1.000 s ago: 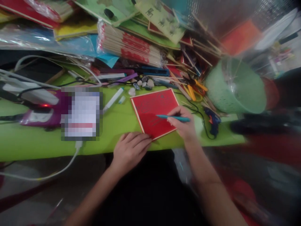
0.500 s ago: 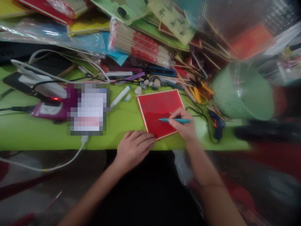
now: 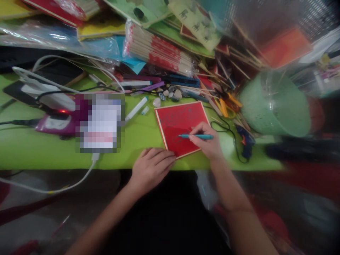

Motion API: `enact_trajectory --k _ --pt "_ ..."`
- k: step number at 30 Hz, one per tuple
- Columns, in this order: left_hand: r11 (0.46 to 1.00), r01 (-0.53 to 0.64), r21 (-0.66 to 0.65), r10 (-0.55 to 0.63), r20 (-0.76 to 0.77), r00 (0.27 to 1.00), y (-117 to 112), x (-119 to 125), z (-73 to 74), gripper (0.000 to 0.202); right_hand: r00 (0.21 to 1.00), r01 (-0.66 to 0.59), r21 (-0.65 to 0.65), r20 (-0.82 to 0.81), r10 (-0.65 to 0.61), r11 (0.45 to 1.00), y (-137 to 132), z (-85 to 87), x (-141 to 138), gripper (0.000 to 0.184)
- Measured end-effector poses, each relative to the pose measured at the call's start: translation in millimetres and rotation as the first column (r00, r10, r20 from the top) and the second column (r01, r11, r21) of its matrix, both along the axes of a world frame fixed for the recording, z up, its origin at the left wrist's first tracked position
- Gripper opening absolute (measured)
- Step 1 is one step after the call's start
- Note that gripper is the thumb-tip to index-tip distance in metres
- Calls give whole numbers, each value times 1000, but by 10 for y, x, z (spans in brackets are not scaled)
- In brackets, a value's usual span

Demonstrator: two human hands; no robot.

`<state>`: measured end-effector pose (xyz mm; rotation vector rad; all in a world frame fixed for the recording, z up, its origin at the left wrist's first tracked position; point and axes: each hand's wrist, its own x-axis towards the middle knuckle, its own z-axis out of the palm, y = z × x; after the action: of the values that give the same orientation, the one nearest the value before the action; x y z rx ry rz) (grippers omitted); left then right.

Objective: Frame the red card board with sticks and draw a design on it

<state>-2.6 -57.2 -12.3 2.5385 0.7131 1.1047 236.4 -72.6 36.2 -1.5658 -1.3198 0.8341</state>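
A red square board (image 3: 178,122) with a pale edge lies on the green table (image 3: 39,152) near its front edge. My right hand (image 3: 208,141) is closed round a teal pen (image 3: 196,136), whose tip rests on the board's lower middle. My left hand (image 3: 151,166) lies flat with fingers stretched out, fingertips pressing the board's near left corner.
A green plastic basket (image 3: 273,104) lies tipped at the right. A blue glue gun (image 3: 245,140) and orange-handled scissors (image 3: 225,102) sit beside the board. Small pebbles (image 3: 170,94), a white marker (image 3: 136,109), a purple device (image 3: 57,124), cables and piled papers and sticks fill the back.
The pen tip has shifted slightly on the board. The view moved a little between the earliest frame and now; my left hand stays put on the corner.
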Motion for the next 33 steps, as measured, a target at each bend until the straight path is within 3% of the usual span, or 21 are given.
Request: enact_trajectory --k 33 --pt "1000 -2 -1 2 13 1000 4 5 12 18 997 -57 -56 45 59 997 20 0 -62 16"
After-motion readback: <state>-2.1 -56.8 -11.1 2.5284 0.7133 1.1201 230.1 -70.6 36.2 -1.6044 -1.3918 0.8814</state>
